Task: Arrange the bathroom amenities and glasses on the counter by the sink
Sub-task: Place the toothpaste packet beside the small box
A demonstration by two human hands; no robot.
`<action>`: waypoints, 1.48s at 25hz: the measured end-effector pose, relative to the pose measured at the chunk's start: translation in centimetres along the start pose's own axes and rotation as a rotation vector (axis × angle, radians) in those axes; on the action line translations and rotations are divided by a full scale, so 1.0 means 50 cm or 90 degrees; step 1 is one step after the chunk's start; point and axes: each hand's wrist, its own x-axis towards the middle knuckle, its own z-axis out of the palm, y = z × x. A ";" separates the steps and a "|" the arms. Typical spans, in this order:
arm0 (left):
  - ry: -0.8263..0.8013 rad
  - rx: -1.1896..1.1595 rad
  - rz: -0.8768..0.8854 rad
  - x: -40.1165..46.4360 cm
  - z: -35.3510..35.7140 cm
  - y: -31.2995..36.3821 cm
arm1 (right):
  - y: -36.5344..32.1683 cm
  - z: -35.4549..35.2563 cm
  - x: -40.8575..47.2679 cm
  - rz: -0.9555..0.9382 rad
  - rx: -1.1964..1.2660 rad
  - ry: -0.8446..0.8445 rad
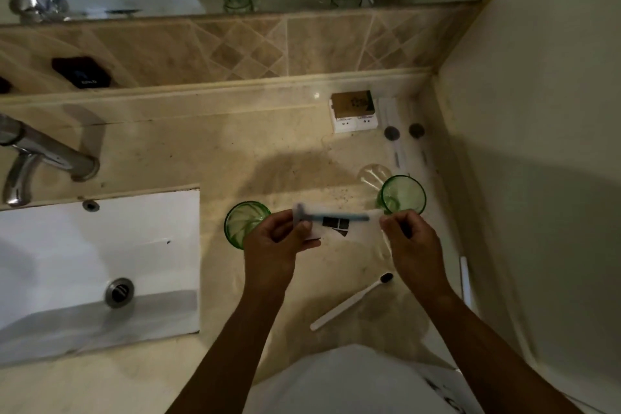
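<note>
A blue-grey razor in a clear packet (331, 217) is held level above the beige counter (201, 158). My left hand (280, 239) grips its head end, my right hand (408, 239) grips the other end of the packet. One green glass (243, 217) stands upright just left of my left hand. A second green glass (403, 193) stands just beyond my right hand. A white toothbrush with a dark head (353, 301) lies bare on the counter between my forearms.
The white sink (100, 245) with its drain and the chrome tap (40, 151) fill the left. A small brown-and-white box (353, 111) and wrapped long amenities (403, 131) lie in the back right corner. A clear wrapper (373, 175) lies behind the right glass. Wall (537, 178) borders the right.
</note>
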 end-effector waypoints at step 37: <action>0.004 0.419 -0.011 0.540 0.071 0.065 | -0.153 0.260 0.437 0.037 -0.257 -0.242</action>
